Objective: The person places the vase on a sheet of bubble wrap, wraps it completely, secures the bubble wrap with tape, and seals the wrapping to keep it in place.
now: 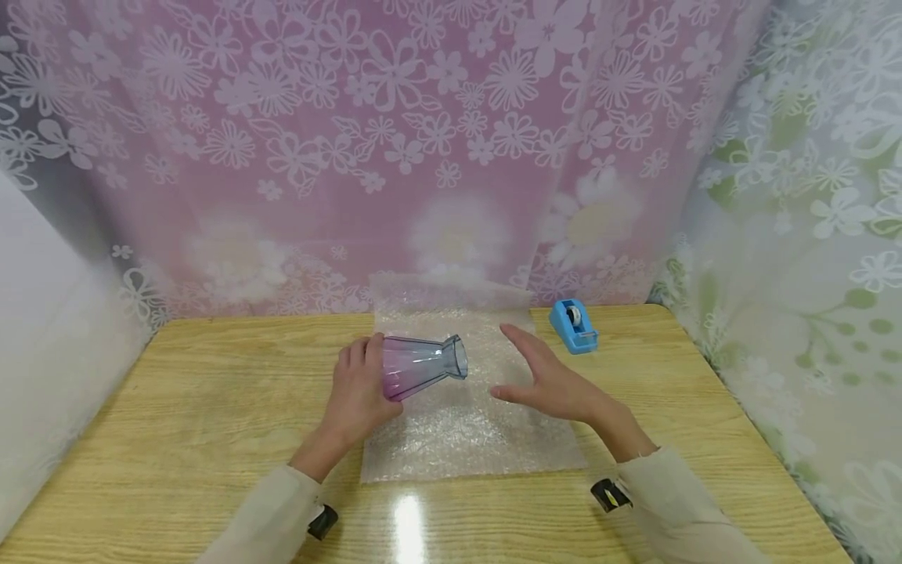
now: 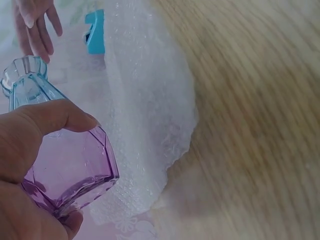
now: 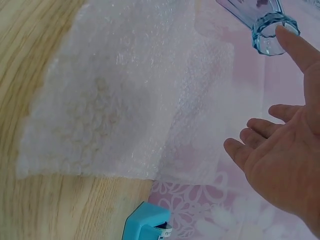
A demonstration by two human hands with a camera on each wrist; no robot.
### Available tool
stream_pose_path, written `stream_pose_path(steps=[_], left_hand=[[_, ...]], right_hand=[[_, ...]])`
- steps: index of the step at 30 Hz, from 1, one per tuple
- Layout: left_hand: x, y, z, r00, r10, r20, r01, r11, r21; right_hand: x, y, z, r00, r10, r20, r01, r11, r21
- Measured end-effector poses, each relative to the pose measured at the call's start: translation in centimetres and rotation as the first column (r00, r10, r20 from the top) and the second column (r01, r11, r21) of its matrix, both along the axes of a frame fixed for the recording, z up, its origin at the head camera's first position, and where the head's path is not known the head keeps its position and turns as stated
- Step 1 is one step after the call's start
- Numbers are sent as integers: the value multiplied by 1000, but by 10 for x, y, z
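A faceted glass vase, pink-purple at its base and bluish at its flared neck, lies sideways above a sheet of bubble wrap. My left hand grips its base end, neck pointing right. In the left wrist view the left hand has its fingers and thumb round the purple part of the vase. My right hand is apart from the vase, to the right of its mouth, thumb and fingers spread. The right wrist view shows the right hand holding nothing, near the vase mouth.
A blue tape dispenser stands at the back right of the wooden table, beyond the bubble wrap's right edge. Behind the table hangs a pink flowered curtain; a white and green patterned one is at the right.
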State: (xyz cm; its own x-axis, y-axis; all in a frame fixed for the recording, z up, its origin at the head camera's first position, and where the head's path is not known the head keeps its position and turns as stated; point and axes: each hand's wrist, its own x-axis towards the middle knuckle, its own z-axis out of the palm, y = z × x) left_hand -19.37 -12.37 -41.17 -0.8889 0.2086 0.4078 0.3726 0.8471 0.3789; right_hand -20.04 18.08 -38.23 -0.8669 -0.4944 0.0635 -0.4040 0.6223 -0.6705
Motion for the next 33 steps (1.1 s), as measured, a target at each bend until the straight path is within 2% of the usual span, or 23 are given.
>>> stream_pose_path(steps=[7, 17, 27, 33], left_hand=[[2, 5, -3, 998, -26, -64, 20, 995, -95], [5, 16, -6, 998, -26, -60, 17, 991, -136], [7, 24, -9, 992, -31, -123, 5, 978, -207], [8, 29, -7, 993, -28, -118, 0, 974, -227]], right_hand=[[0, -2, -4, 1000, 17, -10, -17, 1000, -2], [2, -5, -5, 999, 24, -23, -24, 1000, 16], [5, -9, -8, 998, 56, -28, -55, 998, 36], [6, -9, -7, 996, 65, -56, -62, 997, 56]])
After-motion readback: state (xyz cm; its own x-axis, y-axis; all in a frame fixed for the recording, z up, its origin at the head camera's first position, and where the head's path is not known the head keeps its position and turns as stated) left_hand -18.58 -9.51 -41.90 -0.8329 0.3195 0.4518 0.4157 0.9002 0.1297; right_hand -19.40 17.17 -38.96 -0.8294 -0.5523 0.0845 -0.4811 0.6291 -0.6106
